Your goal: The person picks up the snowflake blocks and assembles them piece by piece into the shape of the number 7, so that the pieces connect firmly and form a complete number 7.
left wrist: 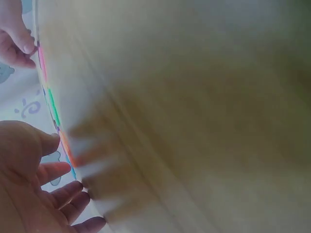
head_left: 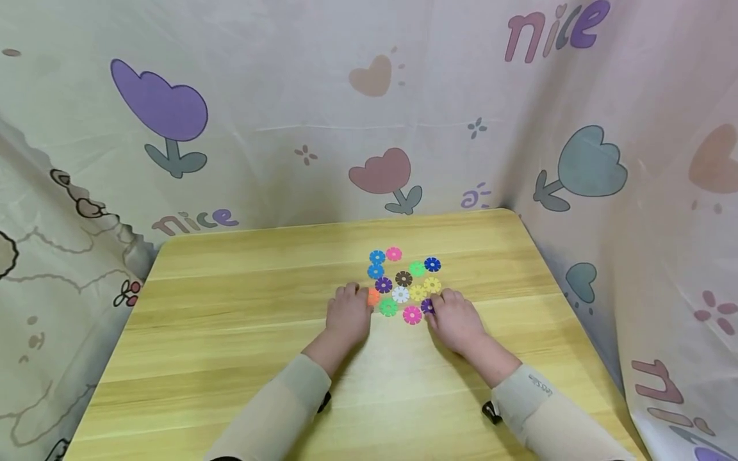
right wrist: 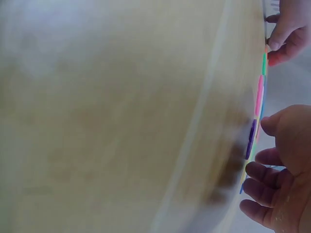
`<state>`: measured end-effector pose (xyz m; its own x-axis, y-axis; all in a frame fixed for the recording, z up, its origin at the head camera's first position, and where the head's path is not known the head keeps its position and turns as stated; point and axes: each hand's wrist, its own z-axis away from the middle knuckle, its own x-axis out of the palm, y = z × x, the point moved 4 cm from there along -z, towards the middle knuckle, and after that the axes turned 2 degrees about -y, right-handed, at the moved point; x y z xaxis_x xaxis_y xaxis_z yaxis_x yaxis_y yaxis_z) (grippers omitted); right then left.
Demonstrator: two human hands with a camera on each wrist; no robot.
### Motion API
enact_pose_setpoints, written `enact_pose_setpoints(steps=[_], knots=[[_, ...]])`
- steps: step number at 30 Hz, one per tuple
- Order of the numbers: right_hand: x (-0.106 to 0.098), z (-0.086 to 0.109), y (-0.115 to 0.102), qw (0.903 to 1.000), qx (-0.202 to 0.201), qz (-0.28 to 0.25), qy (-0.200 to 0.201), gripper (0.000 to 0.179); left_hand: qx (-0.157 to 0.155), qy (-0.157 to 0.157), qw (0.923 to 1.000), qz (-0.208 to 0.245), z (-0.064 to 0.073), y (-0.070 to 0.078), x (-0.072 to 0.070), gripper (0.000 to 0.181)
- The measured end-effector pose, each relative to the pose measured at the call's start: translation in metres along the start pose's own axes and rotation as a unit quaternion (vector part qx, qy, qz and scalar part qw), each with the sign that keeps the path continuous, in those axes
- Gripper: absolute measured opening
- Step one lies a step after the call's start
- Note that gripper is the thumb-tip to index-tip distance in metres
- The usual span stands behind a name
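Two bare hands are resting low over the pale wooden table (head_left: 230, 333), with a loose cluster of flower-shaped discs (head_left: 418, 293) lying between them and a little ahead. The left hand (head_left: 348, 314) is standing wide, its fingers parted and thumb well off from them; the orange disc (head_left: 373, 296) is lying right at that thumb, partly covered from above. The right hand (head_left: 457, 319) is standing loosely bent, with a gap between thumb and fingers, and a purple disc (head_left: 427, 306) is sitting at its fingertips. Whether either hand is actually touching its disc, I can't tell.

Between the hands a green disc (head_left: 389, 307) is lying nearer the left, a pink disc (head_left: 412, 315) nearer the right — the white disc (head_left: 400, 294) and the brown disc (head_left: 403, 278) are sitting farther ahead. Two blue discs (head_left: 375, 271) are lying beyond the left hand.

Pale sleeves (head_left: 294, 390) are covering both forearms, a black piece (head_left: 491, 413) showing under the right cuff. Beyond the hands, a curtain (head_left: 259, 96) printed with tulips is hanging behind the table.
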<state>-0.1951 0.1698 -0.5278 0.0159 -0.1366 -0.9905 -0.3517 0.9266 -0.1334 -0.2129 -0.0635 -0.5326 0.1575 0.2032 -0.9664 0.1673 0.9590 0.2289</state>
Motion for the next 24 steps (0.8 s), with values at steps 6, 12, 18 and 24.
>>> enact_pose_setpoints(steps=[6,12,18,24], knots=[[0.000,-0.005,0.000,0.9999,0.002,0.004,-0.010,0.050,-0.013,0.003,0.9998,0.013,-0.008,-0.002,-0.003,0.049],[0.002,-0.008,0.003,0.9998,0.010,0.007,-0.018,0.048,-0.018,0.008,0.9997,0.012,-0.016,-0.004,-0.003,0.046],[0.004,-0.009,0.003,0.9997,0.016,-0.006,-0.019,0.046,-0.022,0.008,0.9996,0.017,-0.019,-0.005,-0.003,0.040],[0.004,-0.011,0.004,0.9987,0.028,-0.039,-0.019,0.044,-0.037,-0.001,0.9986,0.036,-0.016,-0.004,-0.005,0.043]])
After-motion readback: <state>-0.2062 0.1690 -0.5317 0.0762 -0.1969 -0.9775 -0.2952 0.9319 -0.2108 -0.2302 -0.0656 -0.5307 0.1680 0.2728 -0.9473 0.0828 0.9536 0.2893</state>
